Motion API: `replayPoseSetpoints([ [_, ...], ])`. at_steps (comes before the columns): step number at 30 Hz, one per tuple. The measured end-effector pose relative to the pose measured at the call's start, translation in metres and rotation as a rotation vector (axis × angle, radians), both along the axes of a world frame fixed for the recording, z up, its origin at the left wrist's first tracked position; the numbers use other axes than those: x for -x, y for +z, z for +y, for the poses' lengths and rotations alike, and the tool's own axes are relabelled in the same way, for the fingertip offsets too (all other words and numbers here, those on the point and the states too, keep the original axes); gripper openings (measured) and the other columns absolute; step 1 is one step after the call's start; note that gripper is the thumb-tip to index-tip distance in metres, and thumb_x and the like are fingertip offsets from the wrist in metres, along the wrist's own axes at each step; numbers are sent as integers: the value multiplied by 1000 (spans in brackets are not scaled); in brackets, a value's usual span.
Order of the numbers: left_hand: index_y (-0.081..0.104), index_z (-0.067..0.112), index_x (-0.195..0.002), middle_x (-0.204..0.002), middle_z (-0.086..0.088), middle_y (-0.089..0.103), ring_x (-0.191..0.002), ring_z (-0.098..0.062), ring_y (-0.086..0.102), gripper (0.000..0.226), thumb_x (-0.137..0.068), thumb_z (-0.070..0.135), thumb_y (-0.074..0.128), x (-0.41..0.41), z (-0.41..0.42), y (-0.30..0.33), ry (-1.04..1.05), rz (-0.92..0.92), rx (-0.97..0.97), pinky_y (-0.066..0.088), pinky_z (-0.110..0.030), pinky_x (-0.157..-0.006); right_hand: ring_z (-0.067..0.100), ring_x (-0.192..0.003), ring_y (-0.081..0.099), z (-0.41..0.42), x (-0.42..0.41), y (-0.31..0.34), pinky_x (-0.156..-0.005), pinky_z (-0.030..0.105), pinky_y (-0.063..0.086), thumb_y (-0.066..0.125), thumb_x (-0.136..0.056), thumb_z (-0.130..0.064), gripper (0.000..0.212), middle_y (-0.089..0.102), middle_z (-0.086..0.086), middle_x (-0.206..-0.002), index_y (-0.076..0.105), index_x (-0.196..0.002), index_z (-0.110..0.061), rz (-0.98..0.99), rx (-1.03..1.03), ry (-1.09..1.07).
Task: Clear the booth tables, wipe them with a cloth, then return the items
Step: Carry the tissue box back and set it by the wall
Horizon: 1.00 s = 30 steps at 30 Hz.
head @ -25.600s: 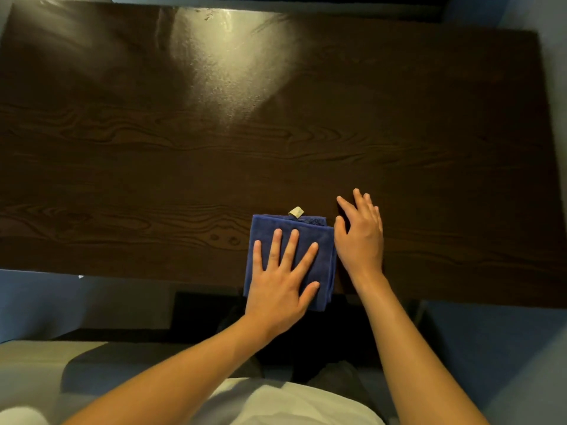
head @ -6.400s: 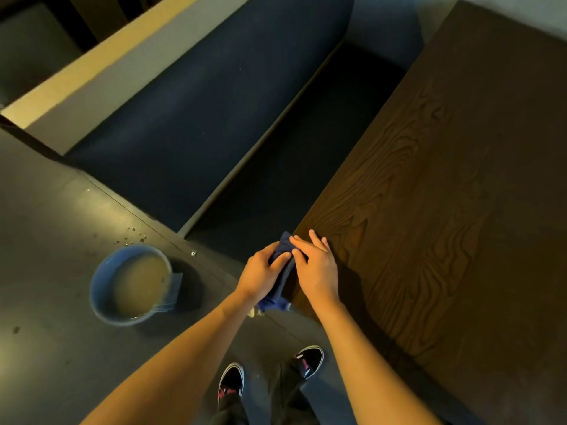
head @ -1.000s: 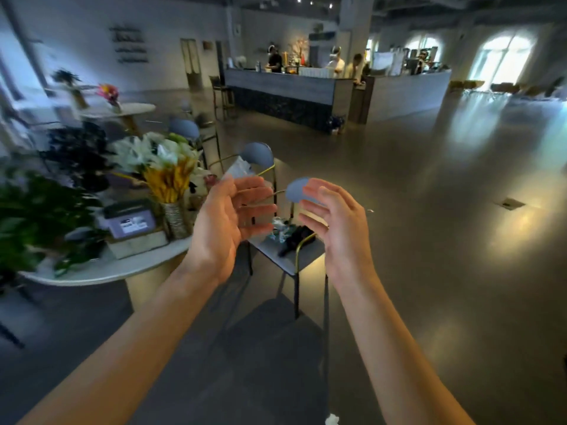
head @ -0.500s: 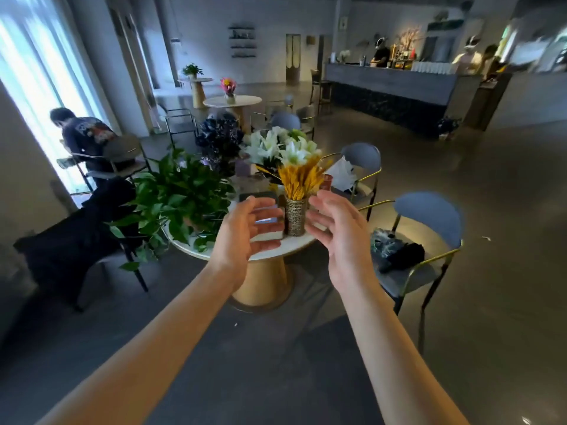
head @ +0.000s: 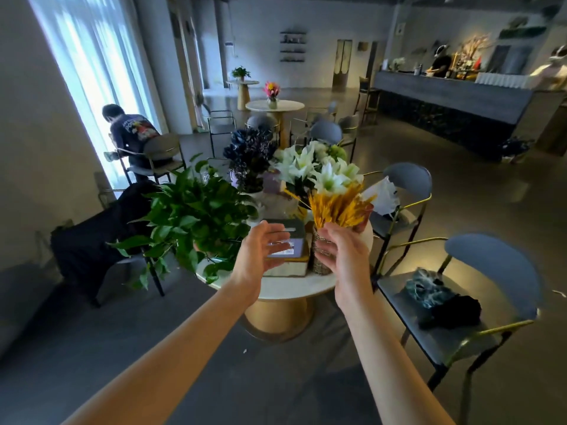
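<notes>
Big change vs a few secs ago: the booth table and blue cloth are out of view, and the person now faces a round white table [head: 285,286] crowded w/ decor, so wiping looks done and the return-the-items phase is prob starting. Half a sec ago both hands were short of that table; now they're over its near edge. Left hand [head: 260,251] is open, fingers spread and loosely curved, holding nothing, in front of the small dark box w/ a card [head: 291,237] that sits on a tan box near the table's front. Right hand [head: 340,253] is also open and empty, its fingers reaching toward the woven vase of yellow wheat [head: 320,259] at the table's front right; can't tell if they touch it yet. Further back on the table: white lilies [head: 319,170], dark blue flowers [head: 250,151], and a leafy green plant [head: 190,216] on its left side. A grey chair [head: 460,317] w/ a dark bundle stands right of the table; a seated person [head: 132,133] is well beyond it to the left, by the window. Likely next: close both hands round the vase or box, lift clear w/o snagging neighbouring stems, carry back to the booth.
</notes>
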State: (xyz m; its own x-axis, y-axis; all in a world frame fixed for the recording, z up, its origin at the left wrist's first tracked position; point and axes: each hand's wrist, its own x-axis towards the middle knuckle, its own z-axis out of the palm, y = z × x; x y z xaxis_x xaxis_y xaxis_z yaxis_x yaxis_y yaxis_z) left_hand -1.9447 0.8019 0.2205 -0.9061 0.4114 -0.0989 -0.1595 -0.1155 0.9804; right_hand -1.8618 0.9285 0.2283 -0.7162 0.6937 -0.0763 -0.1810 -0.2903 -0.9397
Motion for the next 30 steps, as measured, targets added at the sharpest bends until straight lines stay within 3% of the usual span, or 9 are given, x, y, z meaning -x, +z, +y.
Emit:
replayPoseSetpoints([
  [7, 68, 23, -111, -121, 0, 70, -113, -19, 64, 43, -108, 42, 30, 69, 47, -46, 54, -95, 61, 48, -41, -101, 13, -93, 67, 56, 78, -46, -71, 23, 53, 59, -99, -20, 8, 69, 4, -104, 66, -103, -22, -133, -46, 58],
  [12, 63, 25, -121, -124, 4, 64, -119, -17, 58, 41, -105, 51, 35, 132, 67, -82, 51, -127, 140, 41, -41, -109, 12, -90, 61, 82, 143, -88, -94, 41, 52, 55, -101, -19, 16, 64, -1, -96, 60, -91, -30, -263, -150, 156],
  [15, 59, 29, -135, -136, 1, 63, -128, -21, 55, 76, -80, 81, 45, 183, 78, -124, 32, -150, 215, 35, -50, -116, 3, -87, 58, 98, 182, -112, -94, 36, 48, 53, -102, -22, 11, 61, -8, -95, 59, -96, -28, -326, -169, 181],
  [17, 55, 34, -140, -138, 3, 61, -131, -21, 53, 89, -70, 89, 48, 217, 86, -148, 8, -180, 274, 34, -51, -117, 9, -95, 62, 106, 208, -129, -96, 37, 50, 55, -101, -28, 7, 66, -1, -105, 61, -100, -29, -387, -193, 177],
  [21, 49, 28, -146, -145, 0, 54, -134, -24, 49, 61, -98, 64, 44, 269, 97, -153, -12, -238, 297, 36, -43, -115, 25, -125, 54, 124, 260, -172, -108, 48, 42, 55, -95, -53, 51, 58, 7, -138, 56, -135, -21, -599, -232, 204],
  [23, 40, 25, -152, -151, -1, 45, -141, -26, 42, 67, -98, 63, 46, 295, 100, -164, -56, -284, 303, 34, -44, -117, 28, -135, 46, 129, 280, -186, -114, 45, 36, 55, -97, -52, 60, 50, 6, -148, 46, -147, -19, -655, -183, 162],
  [25, 38, 22, -153, -152, -2, 45, -142, -27, 43, 84, -87, 73, 53, 313, 103, -178, -96, -344, 291, 37, -44, -116, 29, -139, 42, 131, 292, -193, -116, 41, 33, 54, -99, -47, 61, 47, 5, -149, 41, -150, -16, -668, -127, 118],
  [28, 53, 27, -141, -138, 0, 59, -128, -23, 57, 110, -54, 93, 64, 338, 111, -222, -78, -431, 312, 46, -44, -109, 29, -138, 44, 135, 307, -206, -115, 38, 34, 54, -101, -41, 56, 50, 4, -144, 43, -148, -12, -635, -29, 93],
  [30, 61, 25, -126, -123, 1, 67, -112, -17, 63, 74, -73, 77, 69, 343, 117, -226, -65, -469, 272, 55, -29, -96, 32, -136, 46, 136, 314, -215, -116, 46, 35, 61, -92, -53, 70, 49, 10, -147, 41, -148, -17, -595, 10, 38],
])
